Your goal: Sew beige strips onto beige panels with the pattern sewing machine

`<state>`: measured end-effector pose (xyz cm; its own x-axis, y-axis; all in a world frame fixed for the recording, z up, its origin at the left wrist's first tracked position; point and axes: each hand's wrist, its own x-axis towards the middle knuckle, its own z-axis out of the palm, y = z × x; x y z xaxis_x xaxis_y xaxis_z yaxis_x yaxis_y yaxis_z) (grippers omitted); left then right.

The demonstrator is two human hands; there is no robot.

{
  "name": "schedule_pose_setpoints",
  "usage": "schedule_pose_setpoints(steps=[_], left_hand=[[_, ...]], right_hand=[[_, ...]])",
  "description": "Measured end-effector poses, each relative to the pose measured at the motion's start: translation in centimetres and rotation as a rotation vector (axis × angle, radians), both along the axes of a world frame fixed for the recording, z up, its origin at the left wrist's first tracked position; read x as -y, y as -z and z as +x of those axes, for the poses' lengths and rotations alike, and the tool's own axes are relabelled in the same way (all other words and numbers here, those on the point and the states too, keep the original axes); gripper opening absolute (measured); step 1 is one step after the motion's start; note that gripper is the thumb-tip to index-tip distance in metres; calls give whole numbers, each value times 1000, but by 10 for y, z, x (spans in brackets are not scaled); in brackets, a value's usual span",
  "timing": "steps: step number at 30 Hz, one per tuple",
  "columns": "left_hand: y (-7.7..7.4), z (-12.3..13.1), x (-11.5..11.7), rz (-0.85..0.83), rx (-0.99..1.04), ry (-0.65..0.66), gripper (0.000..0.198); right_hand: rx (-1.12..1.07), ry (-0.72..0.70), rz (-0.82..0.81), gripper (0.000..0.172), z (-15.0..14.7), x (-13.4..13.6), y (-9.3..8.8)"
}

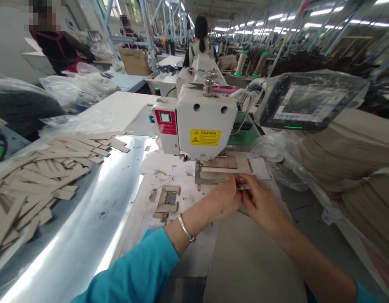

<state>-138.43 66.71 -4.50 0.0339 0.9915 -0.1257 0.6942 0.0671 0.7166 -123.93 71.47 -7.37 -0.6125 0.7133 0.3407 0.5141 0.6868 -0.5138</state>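
Left grip [224,197] and right grip [260,200] are close together at the frame [208,181]; whether either holds anything, I cannot tell.

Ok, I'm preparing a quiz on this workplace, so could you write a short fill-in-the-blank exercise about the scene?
1. The left hand and right hand meet by the metal frame; a bracelet circles the person's ____ wrist.
2. The yellow label on the machine head carries, in English capitals, the word ____.
3. In the picture, the screen is to the machine head's ____.

Missing words: left; CAUTION; right.
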Motion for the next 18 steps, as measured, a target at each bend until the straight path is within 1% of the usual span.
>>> schedule_pose_setpoints(steps=[2,4,6,8,9,11,13,15,16,18], left_hand=[[2,2,-2,27,-44,-21,25],[4,4,-4,42,-102,-35,26],[5,6,-6,46,-142,-23,28],[5,8,-9,49,-159,-12,29],[4,9,-10,54,-160,-6,29],[2,10,-11,51,-177,-8,29],[0,11,-10,58,-238,-45,29],[2,10,-7,131,-403,-102,37],[5,9,-5,181,-510,-121,42],[15,6,-2,262,-694,-111,50]], right_hand=[[-21,105,84,36,5,-7,-1],[29,169,170,37,8,-9,-3],[73,125,219,41,9,-8,-4],[69,35,243,49,8,-6,-3],[66,-3,243,52,7,-5,-3],[95,-28,202,51,4,-7,-1],[144,-6,101,42,1,-17,1],[163,27,-56,30,-1,-34,1],[167,50,-177,24,-2,-44,1],[176,96,-512,16,-4,-64,-3]])
